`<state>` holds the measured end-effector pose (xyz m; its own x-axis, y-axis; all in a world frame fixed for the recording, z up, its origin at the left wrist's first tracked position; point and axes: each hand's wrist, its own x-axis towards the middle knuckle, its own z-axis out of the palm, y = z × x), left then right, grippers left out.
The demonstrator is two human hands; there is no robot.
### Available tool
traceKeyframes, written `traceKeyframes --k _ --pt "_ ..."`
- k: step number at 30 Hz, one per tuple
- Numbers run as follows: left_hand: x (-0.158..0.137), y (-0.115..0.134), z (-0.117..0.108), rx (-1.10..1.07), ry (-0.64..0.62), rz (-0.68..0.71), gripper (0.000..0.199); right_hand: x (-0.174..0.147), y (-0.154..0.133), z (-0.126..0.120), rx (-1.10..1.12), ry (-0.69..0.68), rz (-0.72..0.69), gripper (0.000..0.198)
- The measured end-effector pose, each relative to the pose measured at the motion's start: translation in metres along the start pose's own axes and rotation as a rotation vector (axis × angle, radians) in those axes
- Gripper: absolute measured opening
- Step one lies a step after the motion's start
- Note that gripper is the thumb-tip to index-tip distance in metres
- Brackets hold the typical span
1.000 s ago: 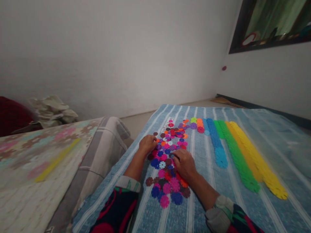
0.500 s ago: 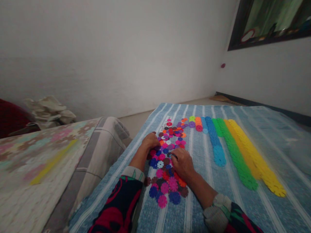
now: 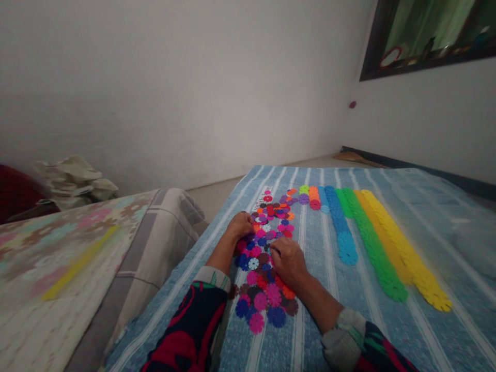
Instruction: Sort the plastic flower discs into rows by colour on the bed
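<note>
A loose pile of flower-shaped plastic discs (image 3: 274, 295) in pink, blue, purple, brown, red and orange lies in front of me on a blue-and-white striped cloth (image 3: 155, 310). At the pile's left edge is my left hand (image 3: 241, 225), its fingers curled down and pressed together at the discs. Over the right side of the pile, my right hand (image 3: 289, 258) is closed in a pinch, with thumb and forefinger at the discs. Whatever sits between the fingertips of either hand is too small or hidden to name.
Right of the pile lie overlapped disc rows: blue (image 3: 337, 217), green (image 3: 374, 248), yellow (image 3: 411, 253), plus short orange (image 3: 314, 194) and lime (image 3: 304, 189) ones. A clear plastic bag (image 3: 470, 237) rests at far right. On the left stands a covered bed (image 3: 96, 268) with a yellow strip (image 3: 79, 264).
The view has shifted slightly. My right hand's fingertips have drawn closer together, and a dark piece beside them shows less now. My left hand stays at the pile's left edge.
</note>
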<state>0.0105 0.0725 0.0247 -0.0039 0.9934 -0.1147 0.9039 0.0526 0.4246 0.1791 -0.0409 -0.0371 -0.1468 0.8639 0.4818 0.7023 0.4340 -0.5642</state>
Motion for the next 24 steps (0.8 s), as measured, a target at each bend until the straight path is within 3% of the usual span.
traceKeyframes --k 9,19,24 --pt "-0.001 -0.012 0.010 -0.183 0.100 0.030 0.016 0.001 0.000 0.001 -0.024 0.013 -0.012 0.015" --pt "-0.027 -0.038 0.009 -0.572 0.439 0.027 0.017 0.001 0.002 0.002 -0.023 0.032 -0.039 0.016" --pt "-0.042 -0.043 0.001 -0.759 0.435 -0.016 0.022 -0.002 0.002 -0.001 -0.051 0.030 -0.055 0.016"
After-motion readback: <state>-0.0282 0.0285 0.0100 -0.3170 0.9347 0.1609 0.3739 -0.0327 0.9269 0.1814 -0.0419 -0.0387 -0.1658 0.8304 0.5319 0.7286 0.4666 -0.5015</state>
